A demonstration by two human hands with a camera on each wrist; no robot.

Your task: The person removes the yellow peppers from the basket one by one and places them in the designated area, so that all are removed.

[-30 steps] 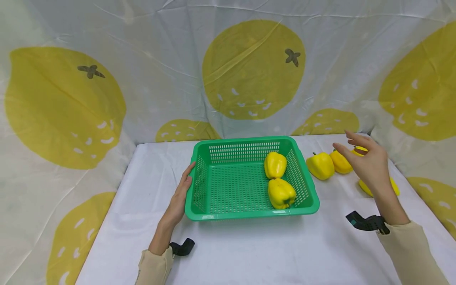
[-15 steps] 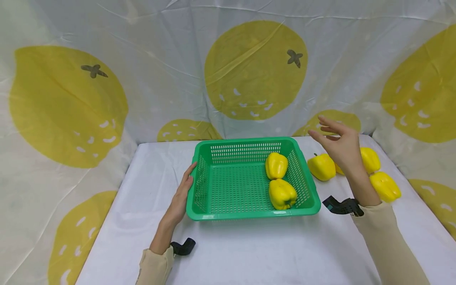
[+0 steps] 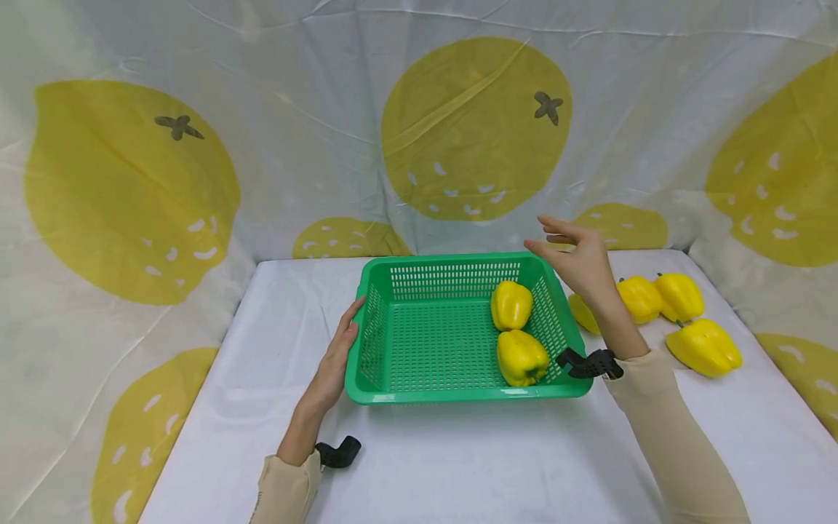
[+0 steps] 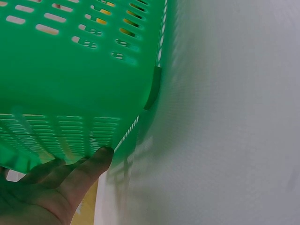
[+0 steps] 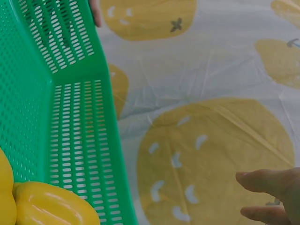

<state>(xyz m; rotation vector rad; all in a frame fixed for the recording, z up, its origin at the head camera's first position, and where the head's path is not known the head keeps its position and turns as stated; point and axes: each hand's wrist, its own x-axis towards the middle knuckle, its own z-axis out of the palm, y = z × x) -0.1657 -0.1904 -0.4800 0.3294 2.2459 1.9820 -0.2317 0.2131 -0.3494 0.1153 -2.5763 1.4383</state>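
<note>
A green plastic basket (image 3: 439,399) stands on the white-covered table, with two yellow bell peppers inside at its right end: a farther one (image 3: 511,306) and a nearer one (image 3: 522,358). My left hand (image 3: 332,367) rests against the basket's left side, fingers extended; in the left wrist view its fingertips touch the slotted green wall. Above the basket's far right corner hovers my right hand (image 3: 579,266), holding nothing, thumb and fingers apart. The right wrist view shows that hand's fingers (image 5: 262,180) in front of the cloth, clear of the basket.
Right of the basket lie several more yellow bell peppers, among them a nearer one (image 3: 703,348), a far right one (image 3: 679,296) and one partly hidden by my right arm (image 3: 583,313). A lemon-printed cloth (image 3: 294,145) hangs behind and beside the table (image 3: 419,466).
My right hand has moved left from over the loose peppers to the basket's far right corner, holding nothing throughout. The left hand stays at the basket's left side; the basket has not moved noticeably.
</note>
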